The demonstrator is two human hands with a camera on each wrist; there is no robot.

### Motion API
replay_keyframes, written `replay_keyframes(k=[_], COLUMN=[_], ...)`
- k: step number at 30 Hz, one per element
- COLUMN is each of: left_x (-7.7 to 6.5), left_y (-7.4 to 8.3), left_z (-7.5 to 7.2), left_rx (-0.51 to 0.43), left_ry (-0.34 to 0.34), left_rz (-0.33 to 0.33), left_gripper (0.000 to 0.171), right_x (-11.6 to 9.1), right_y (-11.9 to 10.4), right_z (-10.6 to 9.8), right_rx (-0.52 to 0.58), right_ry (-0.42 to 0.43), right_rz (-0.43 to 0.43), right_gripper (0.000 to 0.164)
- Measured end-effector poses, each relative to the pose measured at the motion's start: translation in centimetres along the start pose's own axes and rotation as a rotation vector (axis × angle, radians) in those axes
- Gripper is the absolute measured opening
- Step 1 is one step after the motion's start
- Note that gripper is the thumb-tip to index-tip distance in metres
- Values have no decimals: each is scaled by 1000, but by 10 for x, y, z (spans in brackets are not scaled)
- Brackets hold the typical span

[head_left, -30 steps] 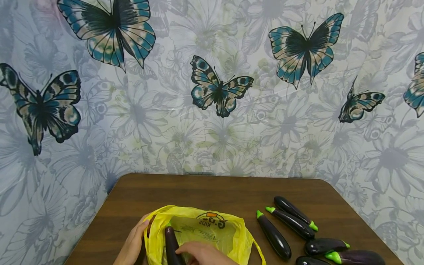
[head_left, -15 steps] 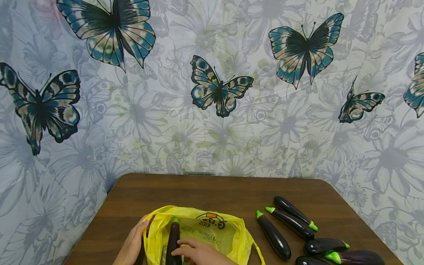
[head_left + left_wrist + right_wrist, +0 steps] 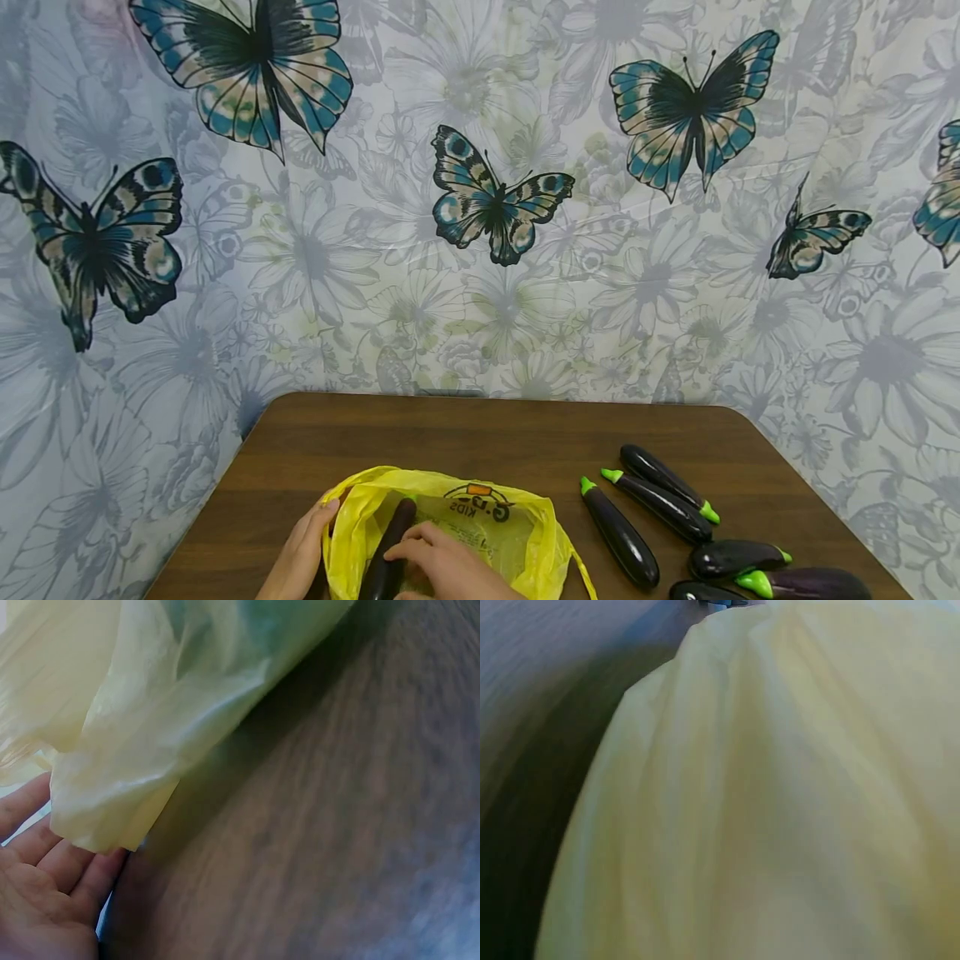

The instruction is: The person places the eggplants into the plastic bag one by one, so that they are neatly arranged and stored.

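Note:
A yellow plastic bag [image 3: 536, 533] with dark print stands with its mouth spread on the brown table. My left hand [image 3: 298, 550] grips the bag's left edge from outside; in the left wrist view its fingers reach behind the hanging plastic, and the thumb is hidden. Inside the bag's mouth, my right hand [image 3: 450, 562] holds a dark eggplant [image 3: 392, 546], fingers bent over its right side. That eggplant leans, its green stem end up and to the right; its lower end is out of frame. The right wrist view is filled by the bag's yellow plastic [image 3: 780, 787].
Several more eggplants lie on the table right of the bag, among them a glossy black one [image 3: 621, 533] closest to it and a purplish one [image 3: 817, 583] at the front right. The table's [image 3: 525, 433] far edge meets a butterfly-patterned wall covering [image 3: 510, 333].
The eggplant in the bag has tipped, its stem end swinging to the right. My right hand's fingers have shifted on it. The left hand and the eggplants outside have hardly moved.

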State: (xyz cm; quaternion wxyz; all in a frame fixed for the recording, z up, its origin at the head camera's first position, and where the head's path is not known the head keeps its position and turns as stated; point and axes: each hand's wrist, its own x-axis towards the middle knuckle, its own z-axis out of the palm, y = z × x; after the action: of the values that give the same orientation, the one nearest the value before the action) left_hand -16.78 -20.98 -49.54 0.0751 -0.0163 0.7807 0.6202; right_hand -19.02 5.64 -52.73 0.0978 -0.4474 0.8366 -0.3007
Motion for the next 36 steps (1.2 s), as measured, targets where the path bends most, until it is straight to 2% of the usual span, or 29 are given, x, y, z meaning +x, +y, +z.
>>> replay_keyframes(k=[7,10,14,16,18,21,25,27,29,32,36], left_x=[-1,-2,-2,-1,0,2,5,3,1,-2,-2], left_y=[-1,-1,-1,-1,-1,-2,0,-1,-1,-3,-4], left_z=[1,1,0,0,0,0,-1,-1,0,1,2], left_rx=[39,54,51,49,50,58,58,26,-25,-53,-5], left_ry=[49,59,55,53,45,27,-9,-10,1,22,37], left_rz=[-4,1,11,9,6,-6,-55,-34,3,83,99], left_gripper=[73,71,71,72,73,77,86,82,74,58,58], right_x=[-1,1,4,5,3,-4,-17,-25,-33,-45,-59], right_y=[-32,-26,2,8,6,-19,-54,-60,-62,-60,-55], right_z=[-20,-17,0,4,2,-16,-42,-50,-55,-60,-64], right_rx=[51,22,-55,-50,-26,49,203,280,296,249,133], right_ry=[-25,-25,-7,-6,-9,6,76,134,206,319,434], right_rz=[43,-9,-125,-135,-118,-58,48,86,96,79,58], right_gripper=[40,44,49,49,45,38,28,26,24,22,18])
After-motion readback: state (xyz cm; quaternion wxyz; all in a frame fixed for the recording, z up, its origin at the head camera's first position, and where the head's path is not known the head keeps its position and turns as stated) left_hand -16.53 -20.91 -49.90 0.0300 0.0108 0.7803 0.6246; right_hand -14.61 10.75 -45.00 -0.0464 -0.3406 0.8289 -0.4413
